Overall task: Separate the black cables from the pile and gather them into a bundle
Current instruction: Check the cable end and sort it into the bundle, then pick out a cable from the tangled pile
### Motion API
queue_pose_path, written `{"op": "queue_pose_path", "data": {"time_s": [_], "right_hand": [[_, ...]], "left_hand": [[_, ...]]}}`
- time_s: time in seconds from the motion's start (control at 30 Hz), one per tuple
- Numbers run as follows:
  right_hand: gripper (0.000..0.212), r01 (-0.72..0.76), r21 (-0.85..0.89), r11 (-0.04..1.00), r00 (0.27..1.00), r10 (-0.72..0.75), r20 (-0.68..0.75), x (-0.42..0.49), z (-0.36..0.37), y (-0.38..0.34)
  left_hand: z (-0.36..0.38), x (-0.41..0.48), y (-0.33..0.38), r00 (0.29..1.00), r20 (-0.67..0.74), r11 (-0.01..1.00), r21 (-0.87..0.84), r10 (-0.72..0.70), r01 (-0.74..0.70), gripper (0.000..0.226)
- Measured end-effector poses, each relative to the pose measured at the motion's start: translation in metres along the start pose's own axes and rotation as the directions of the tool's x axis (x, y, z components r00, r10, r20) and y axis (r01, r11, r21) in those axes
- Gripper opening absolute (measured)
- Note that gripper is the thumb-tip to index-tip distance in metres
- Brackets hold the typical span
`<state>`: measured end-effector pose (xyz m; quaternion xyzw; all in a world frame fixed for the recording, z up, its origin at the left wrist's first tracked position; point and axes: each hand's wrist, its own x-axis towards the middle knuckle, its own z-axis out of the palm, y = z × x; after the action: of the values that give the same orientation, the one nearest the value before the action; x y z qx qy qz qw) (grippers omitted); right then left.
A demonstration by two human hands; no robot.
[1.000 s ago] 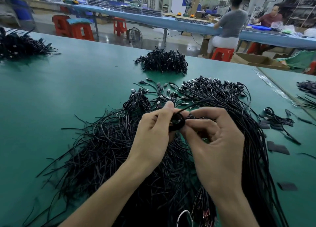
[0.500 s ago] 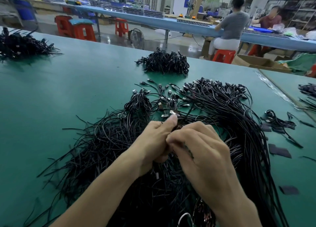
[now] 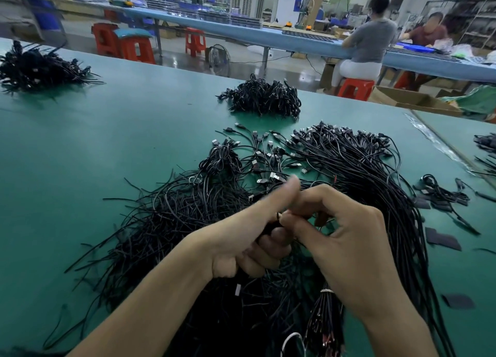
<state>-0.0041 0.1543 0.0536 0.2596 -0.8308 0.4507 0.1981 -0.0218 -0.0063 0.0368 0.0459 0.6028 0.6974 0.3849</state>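
Left hand (image 3: pixel 241 238) is closed around a small bunch of black cables (image 3: pixel 271 226), thumb raised. Right hand (image 3: pixel 346 238) pinches the same bunch just beside that grip. Pile (image 3: pixel 188 222) lies directly beneath. Advice: keep strands parallel, hold firm while wrapping.

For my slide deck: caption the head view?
Both hands, left and right, work a black cable over the pile.

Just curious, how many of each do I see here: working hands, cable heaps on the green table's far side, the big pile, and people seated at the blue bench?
Hands, gripping cables: 2 (left hand, right hand)
Far heaps: 2 (left heap, middle heap)
Big pile: 1
Seated people: 2 (grey top, red top)
Total: 7
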Motion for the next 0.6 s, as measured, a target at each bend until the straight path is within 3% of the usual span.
{"op": "queue_pose_path", "data": {"time_s": [0.13,0.27,0.43,0.6], "right_hand": [[0.027,-0.063,-0.008,0.998,0.995,0.063,0.079,0.0,-0.006,-0.002],[0.038,0.096,-0.171,0.981,0.98,-0.063,0.19,0.001,-0.01,-0.009],[0.054,0.128,-0.23,0.965,0.951,-0.054,0.303,0.0,-0.017,-0.015],[0.052,0.045,-0.187,0.981,0.935,0.025,0.353,0.0,-0.019,-0.014]], "left_hand": [[0.001,-0.004,-0.003,0.995,0.061,0.976,0.195,0.083,-0.094,0.044],[0.003,-0.005,-0.003,0.998,0.044,0.947,0.317,0.043,-0.055,0.044],[0.01,-0.002,-0.004,0.999,0.027,0.924,0.379,0.038,-0.045,0.04],[0.012,-0.003,-0.005,0.999,0.032,0.928,0.37,0.029,-0.039,0.037]]}}
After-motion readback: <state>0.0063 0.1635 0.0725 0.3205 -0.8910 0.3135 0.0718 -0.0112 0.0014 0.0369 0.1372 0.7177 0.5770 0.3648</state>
